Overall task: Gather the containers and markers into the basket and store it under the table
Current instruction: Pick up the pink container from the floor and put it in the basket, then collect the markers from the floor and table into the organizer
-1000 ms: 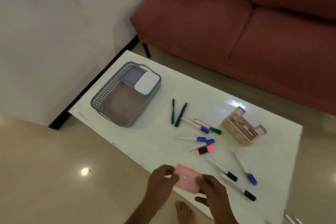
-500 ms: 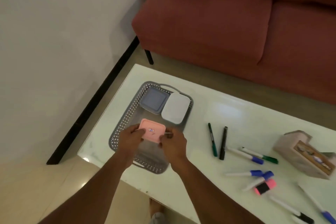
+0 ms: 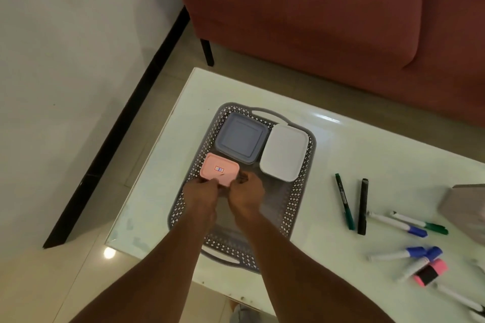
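I saw the grey perforated basket [image 3: 294, 207] sitting on the white table [image 3: 341, 155], near its left end. Inside it, at the far side, a blue-grey container [image 3: 240, 137] lay flat beside a white container [image 3: 284, 152], the two touching or nearly so. In front of the blue-grey one was the pink container [image 3: 220, 169], lid up, with a small label on top.

Both hands were on the pink container's near edge. The left hand [image 3: 200, 195] gripped its near left corner, fingers closed on it. The right hand [image 3: 245, 193] pinched its near right corner, fingers curled together there. I could not tell whether the container had already settled on the basket floor or was held just above it.

To the right of the basket, out on the table, the markers lay loose: a green marker [image 3: 344, 202] and a black marker [image 3: 363, 206] side by side, then two white markers, one blue-capped [image 3: 397, 224] and one green-capped [image 3: 420, 223], crossing near their caps. Nearer me lay more blue-capped markers [image 3: 399, 253] and a pink-and-black eraser [image 3: 430, 275]. A wooden box [image 3: 464, 207] stood cut off at the right edge. A red sofa [image 3: 328, 8] stood behind the table.
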